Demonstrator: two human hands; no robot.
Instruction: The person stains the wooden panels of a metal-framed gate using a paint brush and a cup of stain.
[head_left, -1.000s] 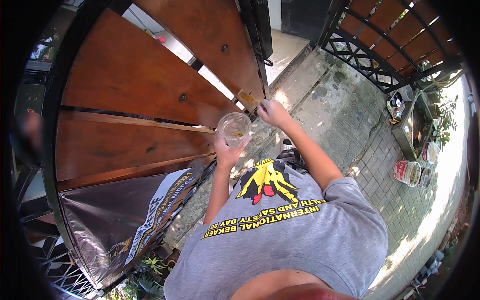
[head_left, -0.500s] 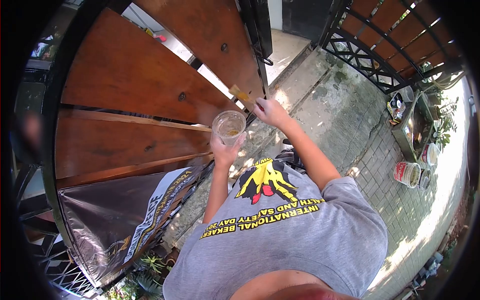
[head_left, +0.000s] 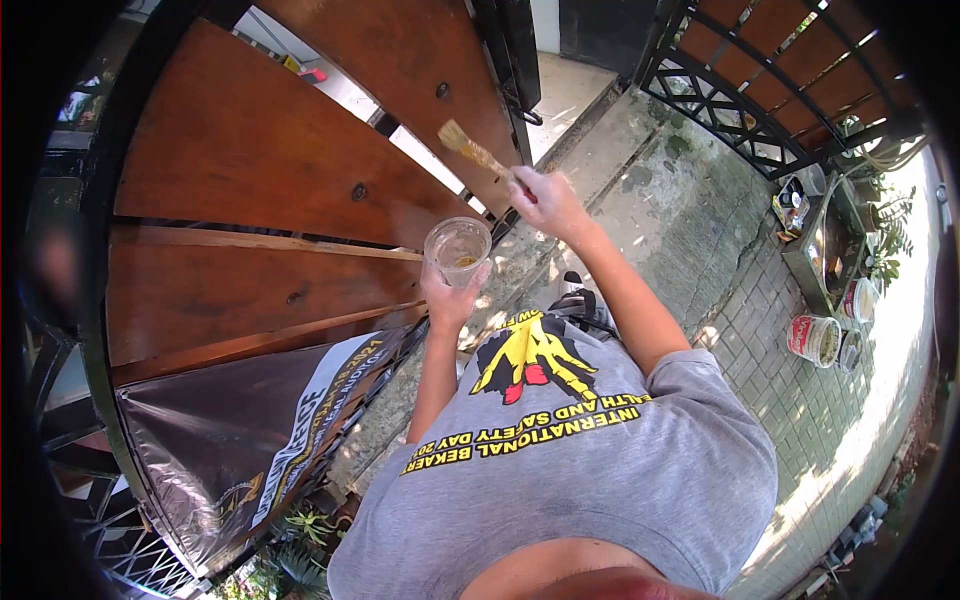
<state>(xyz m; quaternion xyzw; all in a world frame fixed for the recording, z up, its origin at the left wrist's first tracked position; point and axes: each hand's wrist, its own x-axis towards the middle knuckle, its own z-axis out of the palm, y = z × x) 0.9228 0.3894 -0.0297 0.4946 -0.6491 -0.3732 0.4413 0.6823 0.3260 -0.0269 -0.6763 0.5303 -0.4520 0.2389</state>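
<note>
A clear plastic cup [head_left: 458, 243] with a little yellowish liquid at its bottom is held in my left hand [head_left: 452, 292], fingers wrapped round its lower part. My right hand [head_left: 548, 203] grips the handle of a paintbrush [head_left: 470, 148]; its pale bristles point up and left, above the cup and in front of the gate boards. The brush and the cup are apart. Brown wooden boards [head_left: 260, 140] in a black metal frame fan out on the left, with narrow gaps between them.
A dark banner [head_left: 215, 450] hangs at the lower left of the gate. At the right are a red-and-white bucket [head_left: 812, 340], a planter box [head_left: 815, 262] and grey paving [head_left: 745, 340]. Another gate panel [head_left: 790, 75] stands at the upper right.
My right hand has turned and shifted slightly right, and the brush's bristles have risen up and to the left. The left hand and the cup have hardly moved.
</note>
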